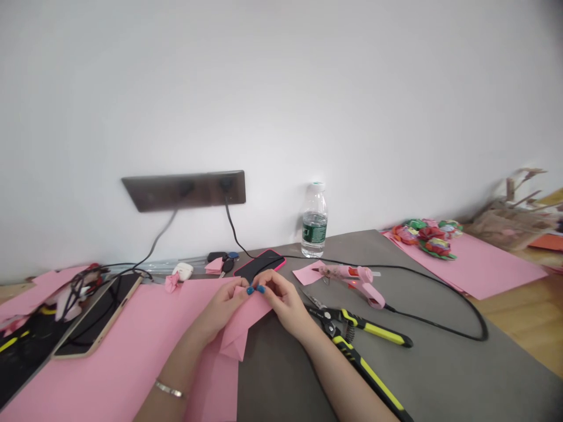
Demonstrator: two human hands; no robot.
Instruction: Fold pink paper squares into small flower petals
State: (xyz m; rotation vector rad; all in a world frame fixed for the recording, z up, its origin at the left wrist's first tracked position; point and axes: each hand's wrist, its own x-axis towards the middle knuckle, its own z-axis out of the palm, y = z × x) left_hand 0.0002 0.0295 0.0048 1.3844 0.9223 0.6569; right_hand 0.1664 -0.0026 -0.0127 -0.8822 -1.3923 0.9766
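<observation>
A folded piece of pink paper [240, 322] is held between both hands, near the middle of the head view. My left hand [224, 306] pinches its upper left part, with a blue-nailed thumb at the top edge. My right hand [284, 299] pinches the top right edge, its thumb close beside the left one. The paper's lower end hangs down over a large pink sheet [127, 346] that lies on the grey table [281, 375]. Just behind the hands lies a phone with a pink rim [260, 265].
Yellow-black pliers [352, 340] and a pink glue gun [352, 278] with its cord lie at right. A water bottle [314, 225] stands by the wall. Paper flowers [433, 237] rest at far right. A larger phone [99, 316] and tangled cables are at left.
</observation>
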